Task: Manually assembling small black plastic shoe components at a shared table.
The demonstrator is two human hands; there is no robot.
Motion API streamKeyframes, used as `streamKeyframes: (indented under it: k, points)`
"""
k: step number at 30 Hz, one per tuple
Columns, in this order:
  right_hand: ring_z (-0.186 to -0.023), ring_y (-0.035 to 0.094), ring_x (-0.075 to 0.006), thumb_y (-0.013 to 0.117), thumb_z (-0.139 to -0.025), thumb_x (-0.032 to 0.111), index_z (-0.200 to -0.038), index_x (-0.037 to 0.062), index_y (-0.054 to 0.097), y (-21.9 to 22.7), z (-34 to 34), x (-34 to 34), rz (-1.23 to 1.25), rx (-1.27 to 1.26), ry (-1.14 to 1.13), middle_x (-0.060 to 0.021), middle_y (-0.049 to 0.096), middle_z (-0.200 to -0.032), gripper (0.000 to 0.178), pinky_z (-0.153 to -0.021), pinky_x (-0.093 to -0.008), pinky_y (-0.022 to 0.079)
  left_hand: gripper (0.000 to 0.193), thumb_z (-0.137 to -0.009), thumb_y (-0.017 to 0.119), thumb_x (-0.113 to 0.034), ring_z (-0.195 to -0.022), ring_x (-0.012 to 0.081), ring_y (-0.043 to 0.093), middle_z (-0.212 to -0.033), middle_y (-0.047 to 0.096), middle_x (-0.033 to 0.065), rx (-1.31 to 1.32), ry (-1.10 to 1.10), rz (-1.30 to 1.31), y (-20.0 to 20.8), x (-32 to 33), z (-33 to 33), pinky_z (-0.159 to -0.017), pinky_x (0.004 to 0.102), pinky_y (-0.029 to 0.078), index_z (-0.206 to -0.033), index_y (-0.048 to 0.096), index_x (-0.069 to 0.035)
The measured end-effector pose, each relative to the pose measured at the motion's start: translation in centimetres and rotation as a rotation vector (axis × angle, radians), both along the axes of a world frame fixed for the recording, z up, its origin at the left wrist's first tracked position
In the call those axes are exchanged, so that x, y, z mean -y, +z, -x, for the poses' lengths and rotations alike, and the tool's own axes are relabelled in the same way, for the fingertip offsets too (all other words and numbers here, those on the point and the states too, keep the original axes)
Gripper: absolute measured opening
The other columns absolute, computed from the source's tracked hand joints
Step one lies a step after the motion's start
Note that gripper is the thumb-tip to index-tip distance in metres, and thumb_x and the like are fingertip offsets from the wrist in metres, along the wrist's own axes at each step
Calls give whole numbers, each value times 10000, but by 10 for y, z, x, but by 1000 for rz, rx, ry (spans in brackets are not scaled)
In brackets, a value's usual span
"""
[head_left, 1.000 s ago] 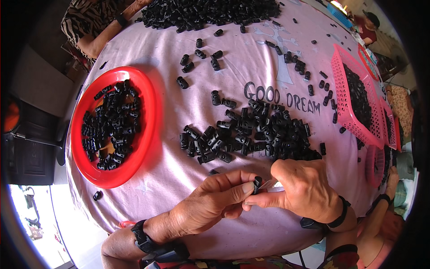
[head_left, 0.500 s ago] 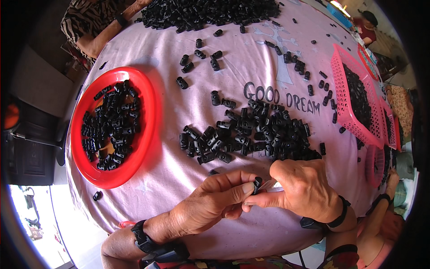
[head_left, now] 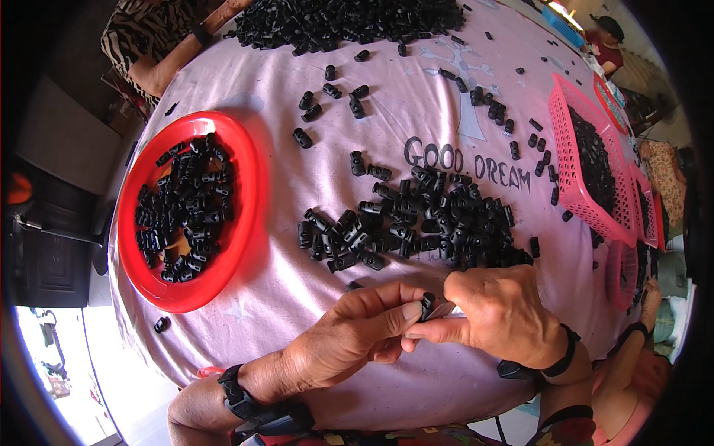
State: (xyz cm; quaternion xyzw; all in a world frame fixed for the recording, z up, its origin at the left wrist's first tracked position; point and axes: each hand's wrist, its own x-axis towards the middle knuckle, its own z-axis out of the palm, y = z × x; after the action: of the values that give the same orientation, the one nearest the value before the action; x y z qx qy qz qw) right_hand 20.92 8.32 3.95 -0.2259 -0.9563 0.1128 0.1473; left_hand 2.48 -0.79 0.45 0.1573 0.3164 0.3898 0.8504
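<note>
Near the front of the table, my left hand pinches a small black plastic cord lock between thumb and forefinger. My right hand is closed around a thin, pale, blade-like piece. Its tip meets the cord lock, and most of it is hidden in the fist. Just beyond both hands lies a loose pile of black cord locks. One more, partly covered, lies by my left knuckles. To the left, a red round tray holds many similar pieces.
A large heap of black pieces is at the far side, beside another person's arm. Pink baskets with black parts stand at the right. A co-worker's forearm comes in at the lower right. Stray cord locks dot the pink cloth.
My right hand has shifted very slightly to the left, toward the cord lock. My left hand keeps its pinch in the same place.
</note>
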Motion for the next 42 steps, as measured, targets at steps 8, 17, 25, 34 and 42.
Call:
streamKeyframes:
  k: [8,17,25,34,42]
  points:
    - [-412,536,-191,775,-631,542,-575,86,419,4,-1,-1,38,-14,-21,-49,489,-484,582,-384,-306,424,334,-956,532,-299,-750,20,472,-942,554,-52,51,-4,-4,-1,0,0,-634,173,376,-1222,511,-99]
    - [-424,543,-195,778,-629,532,-580,86,434,2,-2,-2,46,13,-24,-47,489,-486,565,-392,-307,427,281,-957,534,-290,-735,23,475,-887,548,-43,4,26,32,2,0,-2,-614,172,371,-1162,540,-98]
    - [-412,528,-197,755,-659,540,-582,88,445,6,-2,-1,28,65,2,-47,478,-483,553,-401,-310,424,263,-951,546,-286,-699,24,480,-817,544,-35,-3,24,28,0,0,-3,-577,174,353,-1138,545,-101]
    - [-598,666,-174,702,-805,270,-955,30,594,14,-3,-5,448,-266,80,-56,658,-753,303,-484,-267,511,263,-963,521,-286,-688,29,465,-922,563,-32,72,10,-26,-1,0,-1,-571,169,341,-1131,544,-85]
    - [-669,686,-170,680,-767,85,-1019,23,583,15,-4,-14,522,-164,183,-71,677,-812,277,-552,-265,543,312,-962,520,-279,-705,40,469,-946,576,-13,106,65,-15,0,1,1,-580,174,348,-1188,523,-64]
